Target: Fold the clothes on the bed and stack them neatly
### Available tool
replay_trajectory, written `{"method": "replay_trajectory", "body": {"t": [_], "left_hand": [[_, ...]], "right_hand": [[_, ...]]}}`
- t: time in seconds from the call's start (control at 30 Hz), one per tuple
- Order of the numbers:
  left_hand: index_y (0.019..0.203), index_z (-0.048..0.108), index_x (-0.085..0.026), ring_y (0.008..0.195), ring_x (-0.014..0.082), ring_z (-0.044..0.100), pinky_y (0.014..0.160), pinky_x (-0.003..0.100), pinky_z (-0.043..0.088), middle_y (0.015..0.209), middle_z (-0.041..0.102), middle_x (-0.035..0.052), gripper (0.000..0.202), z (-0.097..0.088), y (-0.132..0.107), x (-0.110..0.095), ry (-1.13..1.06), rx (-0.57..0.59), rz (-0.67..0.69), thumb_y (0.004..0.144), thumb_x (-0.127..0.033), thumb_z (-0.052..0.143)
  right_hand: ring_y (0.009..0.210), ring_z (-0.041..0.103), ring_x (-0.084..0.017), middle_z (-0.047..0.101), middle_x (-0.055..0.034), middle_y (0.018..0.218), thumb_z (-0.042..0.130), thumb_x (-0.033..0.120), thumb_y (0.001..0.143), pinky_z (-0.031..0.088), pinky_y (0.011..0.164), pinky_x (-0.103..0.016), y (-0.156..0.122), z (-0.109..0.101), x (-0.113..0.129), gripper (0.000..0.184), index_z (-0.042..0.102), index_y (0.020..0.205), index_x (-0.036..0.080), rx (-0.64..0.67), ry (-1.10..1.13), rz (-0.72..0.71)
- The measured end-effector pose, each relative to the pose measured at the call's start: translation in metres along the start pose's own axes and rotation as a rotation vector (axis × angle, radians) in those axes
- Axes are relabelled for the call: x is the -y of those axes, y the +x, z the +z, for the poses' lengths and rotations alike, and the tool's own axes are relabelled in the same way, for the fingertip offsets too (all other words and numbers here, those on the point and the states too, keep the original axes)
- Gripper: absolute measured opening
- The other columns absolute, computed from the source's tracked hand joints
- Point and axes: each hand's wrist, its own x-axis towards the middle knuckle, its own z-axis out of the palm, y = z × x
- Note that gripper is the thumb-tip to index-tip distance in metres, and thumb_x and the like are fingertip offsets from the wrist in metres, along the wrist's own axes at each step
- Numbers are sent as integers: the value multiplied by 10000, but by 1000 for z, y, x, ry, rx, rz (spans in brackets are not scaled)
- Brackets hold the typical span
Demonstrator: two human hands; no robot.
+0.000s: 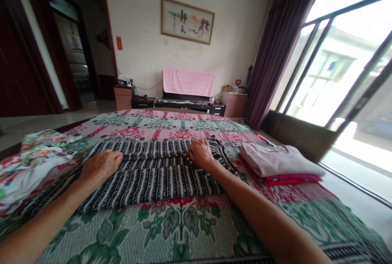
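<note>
Striped fabric underlies left hand and right hand.

Knit pt. hid by hands, window cut off R

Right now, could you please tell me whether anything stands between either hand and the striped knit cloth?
Nothing visible does: the left hand and the right hand are both closed on the striped knit cloth. The folded stack lies off to the right and the crumpled multicoloured cloth to the left.
</note>
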Motion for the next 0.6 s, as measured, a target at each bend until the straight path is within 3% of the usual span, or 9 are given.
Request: {"method": "replay_trajectory", "body": {"t": [0.1, 0.2, 0.43, 0.6], "left_hand": [[851, 685, -232, 719, 240, 583, 660, 335, 428, 833, 642, 97, 379, 2, 1, 1, -30, -20, -10, 843, -372, 333], [878, 686, -226, 747, 256, 595, 661, 337, 425, 838, 642, 102, 408, 3, 2, 2, -39, -24, -29, 856, -386, 312], [942, 676, -198, 756, 257, 600, 669, 332, 416, 867, 642, 97, 435, -1, 1, -1, -5, -25, -47, 879, -390, 290], [960, 682, -206, 798, 262, 614, 662, 327, 426, 950, 652, 111, 433, -2, -3, -5, 16, -1, -19, 874, -398, 305]], "right_hand": [[927, 547, -185, 630, -90, 952, 416, 229, 901, 382, 835, -289, 3, 1, 0, 262, 668, 858, 174, -86, 54, -35], [872, 554, -145, 612, -77, 938, 390, 184, 911, 394, 779, -227, 6, 4, -1, 264, 652, 880, 168, -84, 155, -26], [907, 557, -148, 620, -69, 956, 458, 137, 851, 406, 799, -217, 7, 8, -2, 208, 658, 897, 170, -218, 304, -24], [737, 591, -127, 667, -10, 761, 524, 241, 816, 424, 716, -203, 11, -6, -10, 174, 687, 817, 179, -145, 512, 56]]}}
